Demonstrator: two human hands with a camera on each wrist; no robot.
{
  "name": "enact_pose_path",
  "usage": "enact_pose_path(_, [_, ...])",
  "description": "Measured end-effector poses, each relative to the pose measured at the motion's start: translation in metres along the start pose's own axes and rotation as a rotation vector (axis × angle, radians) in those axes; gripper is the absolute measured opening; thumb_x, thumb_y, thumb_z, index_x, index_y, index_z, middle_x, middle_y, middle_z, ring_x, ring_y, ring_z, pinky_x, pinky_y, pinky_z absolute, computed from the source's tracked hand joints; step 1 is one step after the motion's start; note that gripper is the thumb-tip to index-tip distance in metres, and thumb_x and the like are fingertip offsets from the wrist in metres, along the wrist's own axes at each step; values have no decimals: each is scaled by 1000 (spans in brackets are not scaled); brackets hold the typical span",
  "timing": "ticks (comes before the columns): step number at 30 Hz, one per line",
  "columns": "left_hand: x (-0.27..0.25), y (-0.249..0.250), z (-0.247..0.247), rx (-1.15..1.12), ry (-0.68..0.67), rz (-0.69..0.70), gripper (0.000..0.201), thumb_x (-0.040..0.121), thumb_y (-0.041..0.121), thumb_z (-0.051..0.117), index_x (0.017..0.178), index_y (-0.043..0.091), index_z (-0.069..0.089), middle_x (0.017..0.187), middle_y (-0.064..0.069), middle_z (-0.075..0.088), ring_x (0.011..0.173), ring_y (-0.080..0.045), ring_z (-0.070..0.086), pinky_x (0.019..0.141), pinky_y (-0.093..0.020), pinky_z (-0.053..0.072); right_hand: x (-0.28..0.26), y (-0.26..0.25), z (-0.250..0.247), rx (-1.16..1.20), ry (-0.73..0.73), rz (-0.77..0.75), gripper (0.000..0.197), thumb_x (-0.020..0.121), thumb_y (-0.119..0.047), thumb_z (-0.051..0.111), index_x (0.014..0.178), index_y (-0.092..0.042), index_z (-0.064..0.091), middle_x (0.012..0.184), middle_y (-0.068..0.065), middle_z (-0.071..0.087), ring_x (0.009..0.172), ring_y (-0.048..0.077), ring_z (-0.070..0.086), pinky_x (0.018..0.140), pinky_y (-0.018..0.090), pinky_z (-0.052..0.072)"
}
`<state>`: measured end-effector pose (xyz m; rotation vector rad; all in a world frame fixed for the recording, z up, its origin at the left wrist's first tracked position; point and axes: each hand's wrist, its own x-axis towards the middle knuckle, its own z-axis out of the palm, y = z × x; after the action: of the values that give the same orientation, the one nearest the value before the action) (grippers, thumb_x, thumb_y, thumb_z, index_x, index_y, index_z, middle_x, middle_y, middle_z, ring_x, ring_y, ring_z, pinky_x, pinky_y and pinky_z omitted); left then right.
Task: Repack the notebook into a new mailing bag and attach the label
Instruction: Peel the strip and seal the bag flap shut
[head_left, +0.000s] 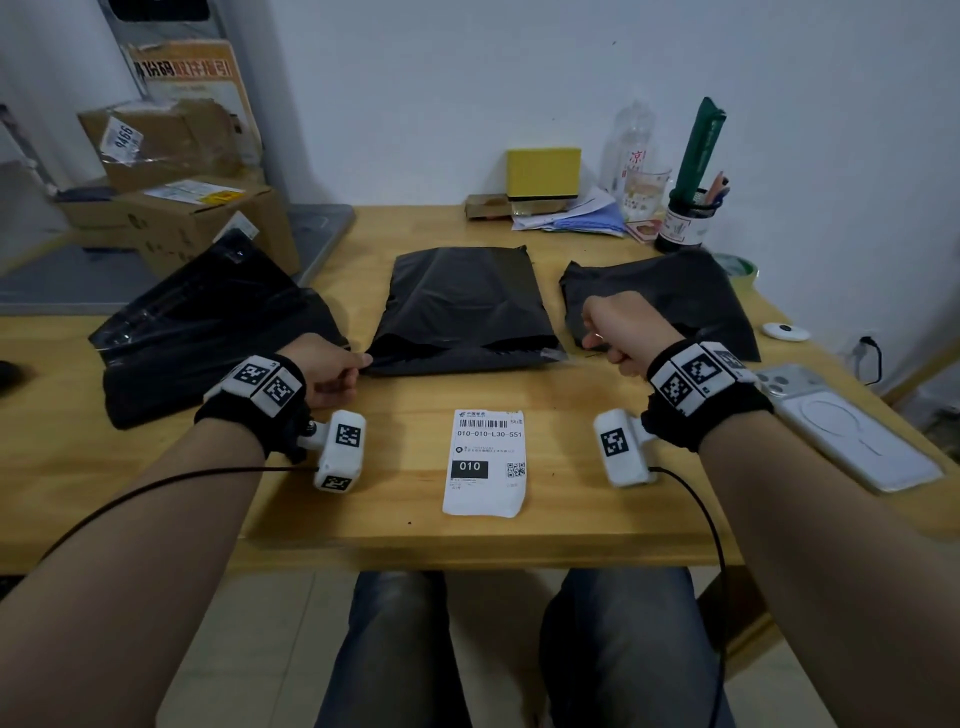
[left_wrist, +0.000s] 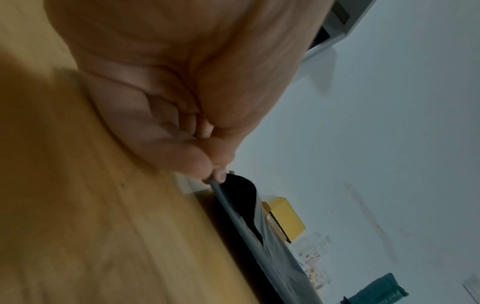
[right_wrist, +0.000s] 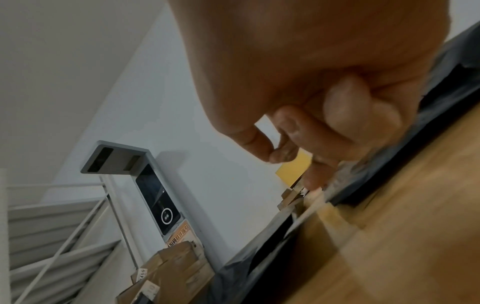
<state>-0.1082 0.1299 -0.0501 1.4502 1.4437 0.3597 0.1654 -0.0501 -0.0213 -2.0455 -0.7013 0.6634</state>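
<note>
A black mailing bag (head_left: 462, 312) lies flat in the middle of the wooden table (head_left: 571, 519), its open end towards me. My left hand (head_left: 358, 361) pinches the bag's near left corner; in the left wrist view the left hand (left_wrist: 215, 176) grips the grey edge of the bag (left_wrist: 241, 197). My right hand (head_left: 597, 345) is curled at the bag's near right corner. In the right wrist view the right hand (right_wrist: 311, 181) pinches a thin clear strip (right_wrist: 298, 214) running off the bag's edge. The white shipping label (head_left: 484, 462) lies flat in front of me. No notebook shows.
A second black bag (head_left: 660, 301) lies to the right, and a crumpled black bag (head_left: 208, 332) to the left. A phone (head_left: 852, 431) rests at the right edge. A yellow box (head_left: 543, 174), papers and a pen cup (head_left: 685, 218) stand at the back; cardboard boxes (head_left: 176, 171) at far left.
</note>
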Motion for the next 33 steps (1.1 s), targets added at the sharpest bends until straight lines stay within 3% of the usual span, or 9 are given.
enact_pose_path(4, [3, -3, -1, -16, 41, 15, 25, 94, 19, 68, 74, 9, 57, 54, 0, 50, 46, -12, 46, 38, -18, 47, 0, 3, -1, -113, -137, 81, 17, 94, -27, 50, 97, -10, 51, 99, 19, 76, 38, 13, 28, 42, 18, 25])
enact_pose_path(6, [3, -4, 0, -28, 57, 17, 23, 94, 20, 69, 76, 10, 58, 59, -1, 51, 50, -12, 47, 37, -18, 46, 2, 6, 0, -137, -199, 88, 31, 98, -38, 56, 109, -9, 50, 85, 15, 78, 37, 12, 26, 39, 16, 24])
enact_pose_path(9, [3, -6, 1, -45, 73, 23, 23, 93, 23, 70, 77, 11, 59, 63, 0, 52, 51, -11, 47, 36, -17, 45, 6, 12, 0, -181, -210, 49, 40, 93, -51, 64, 98, -12, 54, 56, 2, 55, 39, 11, 28, 38, 17, 24])
enact_pose_path(12, [3, -8, 1, -68, 78, 39, 23, 92, 24, 72, 76, 13, 59, 62, 2, 52, 50, -10, 46, 36, -18, 45, 9, 16, -3, -180, -204, 18, 37, 93, -49, 65, 93, -12, 67, 56, -1, 38, 44, 13, 29, 40, 22, 25])
enact_pose_path(15, [2, -10, -1, -61, 75, 40, 23, 91, 24, 73, 76, 14, 59, 61, 2, 51, 50, -9, 46, 38, -18, 44, 13, 17, -7, -16, -154, 10, 27, 95, -38, 63, 78, -18, 60, 55, -3, 34, 44, 13, 25, 41, 22, 20])
enact_pose_path(25, [2, -4, -4, -212, -28, 116, 13, 101, 28, 57, 106, 16, 56, 93, -4, 69, 61, -19, 61, 50, -28, 54, 21, 16, -9, 404, 24, -149, 30, 86, 5, 49, 69, -17, 39, 93, 7, 79, 60, 16, 53, 46, 24, 30])
enact_pose_path(28, [5, -1, -6, -202, -23, 169, 14, 103, 26, 51, 114, 17, 50, 101, -7, 70, 60, -21, 63, 50, -29, 52, 26, 15, -6, 339, 42, -133, 27, 97, -3, 41, 78, -20, 33, 87, 9, 79, 45, 13, 39, 39, 26, 24])
enact_pose_path(31, [11, 0, -9, -160, -44, 224, 18, 105, 24, 46, 121, 19, 51, 105, -7, 70, 56, -20, 64, 47, -26, 49, 34, 13, -5, 305, -20, -32, 17, 99, -4, 35, 96, -16, 47, 89, 15, 78, 40, 12, 28, 37, 23, 21])
enact_pose_path(33, [15, 1, -10, -114, -66, 234, 19, 105, 24, 43, 121, 22, 54, 107, -6, 70, 54, -18, 64, 46, -24, 45, 38, 12, -3, 222, -88, 25, 38, 94, 2, 31, 111, -20, 57, 91, 17, 77, 41, 11, 27, 37, 22, 21])
